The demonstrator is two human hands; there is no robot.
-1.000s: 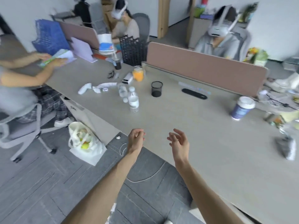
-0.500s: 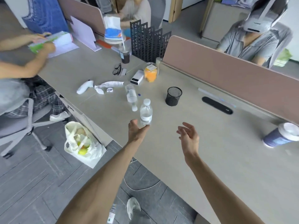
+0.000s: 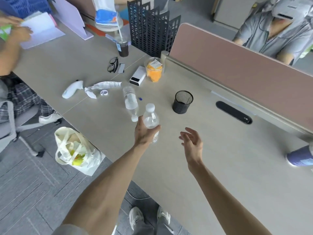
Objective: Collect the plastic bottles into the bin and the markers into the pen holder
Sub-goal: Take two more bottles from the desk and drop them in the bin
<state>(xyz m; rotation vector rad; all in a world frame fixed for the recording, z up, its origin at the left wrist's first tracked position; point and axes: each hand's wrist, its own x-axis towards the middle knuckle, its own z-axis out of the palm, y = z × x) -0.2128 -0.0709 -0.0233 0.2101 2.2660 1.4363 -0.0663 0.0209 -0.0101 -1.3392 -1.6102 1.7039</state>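
Note:
A clear plastic bottle with a white cap (image 3: 149,116) stands upright on the desk (image 3: 228,167). My left hand (image 3: 144,132) wraps around its lower half, thumb on the right side. A second clear bottle (image 3: 130,100) lies on its side just behind, cap toward me. The black mesh pen holder (image 3: 183,101) stands to the right of both bottles. My right hand (image 3: 192,141) hovers over the desk with fingers spread, holding nothing. A small blue piece (image 3: 140,98) lies beside the lying bottle. No marker is clearly visible.
Behind the bottles are a white power bank (image 3: 137,76), an orange-filled cup (image 3: 154,69), glasses (image 3: 113,64), crumpled paper (image 3: 101,86) and a white controller (image 3: 72,89). A black perforated rack (image 3: 152,29) stands at the back, a purple cup (image 3: 300,157) right, a tote bag (image 3: 74,150) on the floor.
My left hand reached forward and closed around the upright bottle. The view moved closer to the desk, and my right hand stayed open beside it.

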